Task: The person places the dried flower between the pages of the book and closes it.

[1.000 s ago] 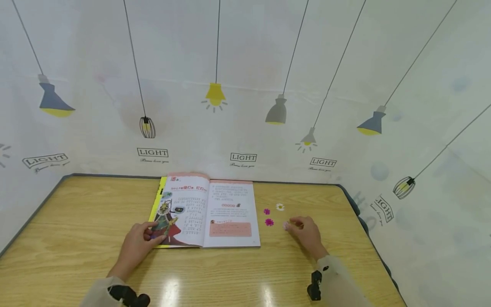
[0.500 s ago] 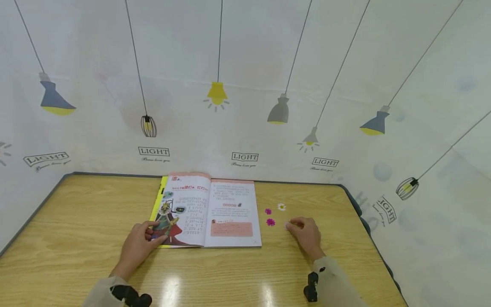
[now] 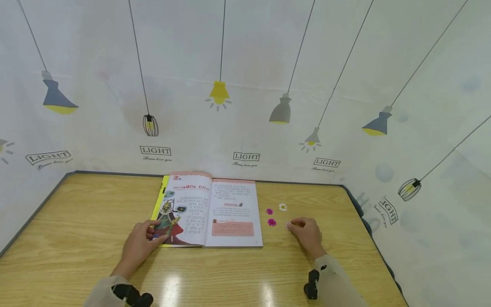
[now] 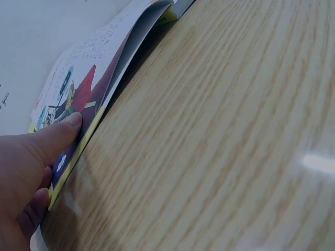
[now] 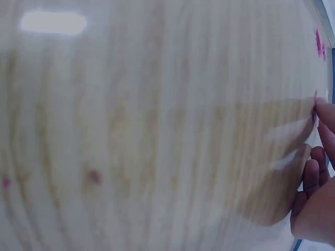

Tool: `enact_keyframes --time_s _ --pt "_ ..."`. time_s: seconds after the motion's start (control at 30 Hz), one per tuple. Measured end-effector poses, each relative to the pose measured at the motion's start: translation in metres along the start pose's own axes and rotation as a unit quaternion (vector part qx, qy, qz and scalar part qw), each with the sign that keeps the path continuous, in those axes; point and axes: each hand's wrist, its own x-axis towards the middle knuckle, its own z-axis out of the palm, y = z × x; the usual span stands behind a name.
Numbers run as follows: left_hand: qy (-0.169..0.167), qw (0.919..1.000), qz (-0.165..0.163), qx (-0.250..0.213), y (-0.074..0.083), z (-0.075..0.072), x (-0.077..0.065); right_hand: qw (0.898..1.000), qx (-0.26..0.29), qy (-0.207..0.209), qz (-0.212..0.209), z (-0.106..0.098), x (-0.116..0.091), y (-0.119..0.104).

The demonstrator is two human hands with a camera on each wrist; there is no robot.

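An open book (image 3: pixel 234 213) with printed pages and a yellow cover edge lies on the table. My left hand (image 3: pixel 140 241) grips its lower left corner. In the left wrist view the thumb (image 4: pixel 72 121) presses on the illustrated page, and other fingers reach under the edge. To the right of the book, my right hand (image 3: pixel 307 234) pinches a small pale pink flower (image 3: pixel 288 225) between thumb and fingertips, low over the table. Two magenta flowers (image 3: pixel 271 222) and a white flower (image 3: pixel 282 207) with a yellow centre lie between that hand and the book.
The wood-grain table (image 3: pixel 230 273) has a dark rim, and its far edge meets a pale wall covering (image 3: pixel 184 51) printed with hanging lamps. A black camera mount (image 3: pixel 312 283) is strapped on the right wrist, another (image 3: pixel 132 295) on the left.
The head view has shifted slightly, so the scene sits a little further right. Both hands keep their places, the left on the book and the right at the pale pink flower.
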Motion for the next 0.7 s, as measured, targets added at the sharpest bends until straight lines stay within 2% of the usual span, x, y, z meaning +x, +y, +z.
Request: enact_keyframes --time_s 0.3,0.7 --pt "0.004 1.0000 0.005 -0.001 0.0003 0.0001 0.0002 0.999 0.010 -0.028 0.017 -0.0045 0.0038 -0.0020" --pt "0.002 1.0000 0.003 0.001 0.0012 -0.0012 -0.0003 0.999 0.017 -0.040 0.032 -0.0067 0.0034 -0.0034"
